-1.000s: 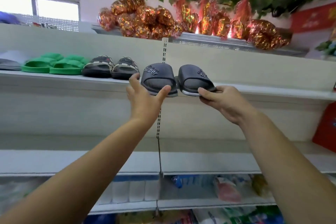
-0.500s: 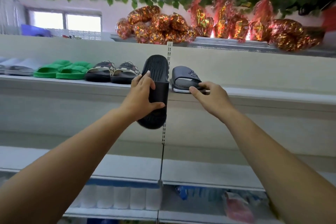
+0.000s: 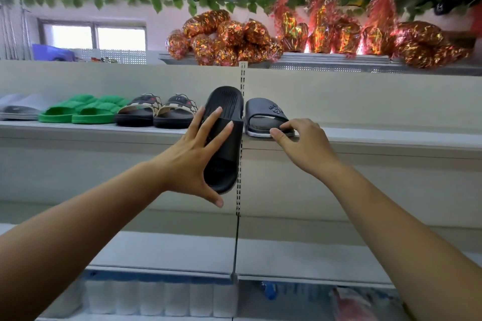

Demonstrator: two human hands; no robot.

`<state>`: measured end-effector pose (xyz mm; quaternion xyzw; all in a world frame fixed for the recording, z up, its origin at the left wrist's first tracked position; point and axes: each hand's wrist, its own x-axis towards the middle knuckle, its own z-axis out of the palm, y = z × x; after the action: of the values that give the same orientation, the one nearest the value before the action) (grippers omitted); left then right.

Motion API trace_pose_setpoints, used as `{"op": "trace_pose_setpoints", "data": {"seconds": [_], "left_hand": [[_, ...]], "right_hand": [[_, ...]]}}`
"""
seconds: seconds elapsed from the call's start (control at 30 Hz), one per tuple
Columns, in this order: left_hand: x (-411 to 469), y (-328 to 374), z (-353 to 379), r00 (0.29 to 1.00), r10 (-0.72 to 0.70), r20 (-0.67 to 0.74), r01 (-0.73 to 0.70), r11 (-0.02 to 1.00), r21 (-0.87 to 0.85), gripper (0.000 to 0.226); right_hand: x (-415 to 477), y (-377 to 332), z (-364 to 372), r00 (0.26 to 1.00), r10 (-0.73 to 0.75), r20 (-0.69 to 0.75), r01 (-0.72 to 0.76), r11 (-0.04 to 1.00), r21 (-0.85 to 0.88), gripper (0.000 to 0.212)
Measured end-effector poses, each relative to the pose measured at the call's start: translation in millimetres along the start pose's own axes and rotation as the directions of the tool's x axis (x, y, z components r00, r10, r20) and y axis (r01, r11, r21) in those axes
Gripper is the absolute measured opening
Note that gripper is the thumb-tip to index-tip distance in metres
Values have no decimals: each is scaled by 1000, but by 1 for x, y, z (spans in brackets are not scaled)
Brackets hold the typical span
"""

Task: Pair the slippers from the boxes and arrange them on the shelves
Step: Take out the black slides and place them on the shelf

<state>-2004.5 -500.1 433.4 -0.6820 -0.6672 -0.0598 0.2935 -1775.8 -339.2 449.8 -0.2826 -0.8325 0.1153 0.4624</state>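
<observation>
A black slipper point(image 3: 226, 101) stands on end in front of the upper shelf point(image 3: 391, 138), its ribbed sole facing me. My left hand point(image 3: 193, 154) holds it, fingers spread over the sole and thumb under its lower end. Its mate, a dark slipper point(image 3: 263, 114) with white lettering on the strap, lies flat on the shelf just to the right. My right hand point(image 3: 305, 148) pinches that slipper's front edge between thumb and fingers.
Left along the same shelf sit a patterned black pair point(image 3: 156, 112), a green pair point(image 3: 78, 112) and a pale grey pair point(image 3: 20, 108). Foil-wrapped bundles point(image 3: 234, 39) fill the top shelf. A slotted post point(image 3: 242, 75) divides the bays. A lower shelf point(image 3: 169, 250) lies beneath.
My left hand lifted the left slipper off the shelf and turned it upright, sole towards me. The right hand stayed on the other slipper. The view shifted leftward.
</observation>
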Motion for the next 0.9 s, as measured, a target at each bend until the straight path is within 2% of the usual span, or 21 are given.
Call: {"op": "trace_pose_setpoints", "data": {"seconds": [0.07,0.17,0.27,0.33,0.43,0.53,0.67,0.9], "left_hand": [[7,-7,-7,1000,-2,24,2,1000,-17,155],[23,-17,-18,998,-29,50,35,991,-129,143],[43,-25,-23,995,-87,54,99,955,-281,125],[56,-30,-23,990,-138,34,140,917,-374,105],[73,-38,-18,982,-184,36,184,916,-357,85],[86,-45,-6,977,-202,69,214,921,-325,75],[92,-53,7,973,-200,118,231,889,-396,67],[80,-56,21,985,-168,35,168,906,-388,57]], "right_hand": [[4,1,4,1000,-13,17,12,1000,12,23],[9,0,10,999,-30,17,30,1000,3,11],[13,-1,17,999,-41,11,41,999,-21,19],[17,1,21,998,-50,24,51,997,-62,24],[23,4,24,998,-43,46,48,993,-111,26],[29,5,28,997,-29,76,39,991,-131,27],[40,2,33,989,-1,145,31,978,-205,29],[42,-9,37,988,18,150,33,943,-331,33]]}}
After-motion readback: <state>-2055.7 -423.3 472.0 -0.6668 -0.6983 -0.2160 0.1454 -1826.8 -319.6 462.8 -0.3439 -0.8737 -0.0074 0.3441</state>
